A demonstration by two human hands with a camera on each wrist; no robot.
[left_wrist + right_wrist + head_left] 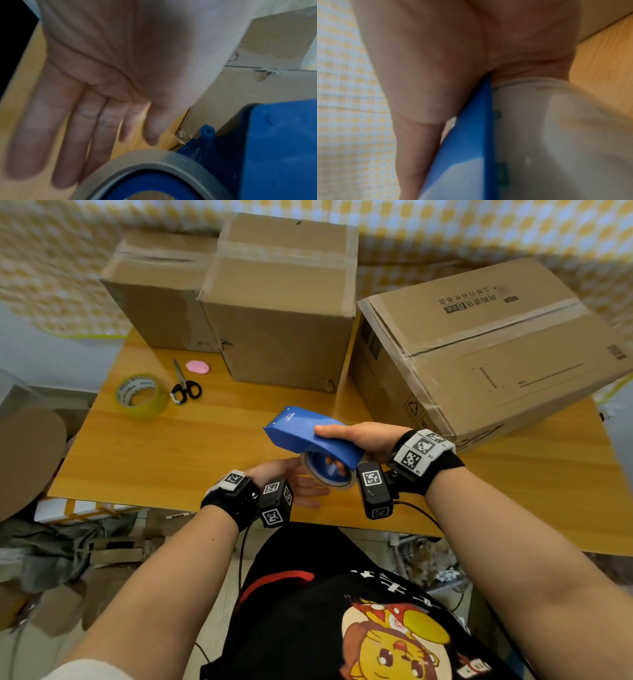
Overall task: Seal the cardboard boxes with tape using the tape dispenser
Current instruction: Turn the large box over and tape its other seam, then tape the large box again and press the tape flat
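Observation:
My right hand (356, 440) grips the blue tape dispenser (308, 433) above the table's near edge, thumb on its top and fingers through the tape roll (329, 474) mounted in it. In the right wrist view the thumb lies along the blue dispenser (471, 135) beside the pale roll (556, 135). My left hand (294, 484) is open just left of and under the roll; its straight fingers (82, 128) show above the roll's rim (145, 159). Three cardboard boxes stand behind: a large one at right (479, 347), a middle one (284, 302), a smaller one at left (161, 292).
On the wooden table (171, 453), at the left, lie a spare roll of yellowish tape (142, 395), black-handled scissors (183, 386) and a small pink object (197, 367). A checkered cloth hangs behind the boxes. Clutter sits on the floor below the table's front edge.

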